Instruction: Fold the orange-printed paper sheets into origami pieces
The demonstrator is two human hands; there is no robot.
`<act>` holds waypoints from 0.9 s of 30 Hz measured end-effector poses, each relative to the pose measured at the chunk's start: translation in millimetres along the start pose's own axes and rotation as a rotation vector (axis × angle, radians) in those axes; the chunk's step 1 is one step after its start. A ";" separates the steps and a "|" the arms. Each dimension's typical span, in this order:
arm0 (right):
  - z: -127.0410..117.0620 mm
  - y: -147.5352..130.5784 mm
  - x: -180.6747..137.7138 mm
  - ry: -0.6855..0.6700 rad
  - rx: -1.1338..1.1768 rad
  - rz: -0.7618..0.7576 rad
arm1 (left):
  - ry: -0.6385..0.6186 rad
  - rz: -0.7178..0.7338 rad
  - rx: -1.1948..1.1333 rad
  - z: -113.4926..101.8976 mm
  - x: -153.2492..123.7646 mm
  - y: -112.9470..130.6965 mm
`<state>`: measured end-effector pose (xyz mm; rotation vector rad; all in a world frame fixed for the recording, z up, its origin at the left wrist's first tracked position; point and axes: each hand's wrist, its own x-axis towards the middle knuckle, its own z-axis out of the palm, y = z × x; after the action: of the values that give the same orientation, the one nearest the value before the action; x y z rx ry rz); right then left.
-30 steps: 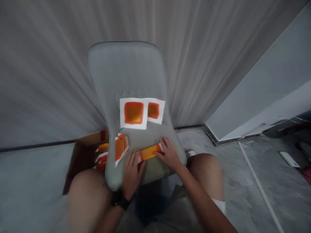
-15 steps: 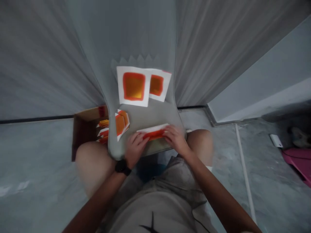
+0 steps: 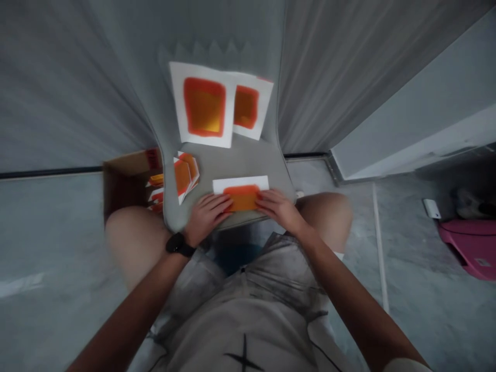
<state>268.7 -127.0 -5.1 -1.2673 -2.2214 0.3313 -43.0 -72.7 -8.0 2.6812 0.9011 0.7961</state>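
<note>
Both hands lie flat with fingers extended and slightly spread, holding nothing in a grip, the left hand (image 3: pixel 207 217) and right hand (image 3: pixel 278 209) resting their fingertips on opposite ends of a white paper strip with an orange square (image 3: pixel 241 198), whose long axis runs crosswise between them.

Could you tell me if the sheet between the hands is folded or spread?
Folded, it seems: the paper sheet is a low strip, its orange patch reaching the lower edge, unlike the sheet above.
</note>
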 end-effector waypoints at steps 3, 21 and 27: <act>-2.0 -4.4 -7.5 -0.043 -0.064 -0.026 | -0.021 0.027 0.019 -1.5 -6.4 0.8; 12.0 3.4 -0.2 -0.004 0.062 0.133 | 0.054 -0.220 -0.062 9.7 -11.2 12.1; 14.5 4.1 22.6 0.105 0.167 0.254 | 0.112 -0.211 0.128 10.7 -1.0 22.3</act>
<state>254.2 -104.8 -11.2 -1.4411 -1.9061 0.5229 -26.7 -91.2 -9.6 2.6093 1.2784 0.8740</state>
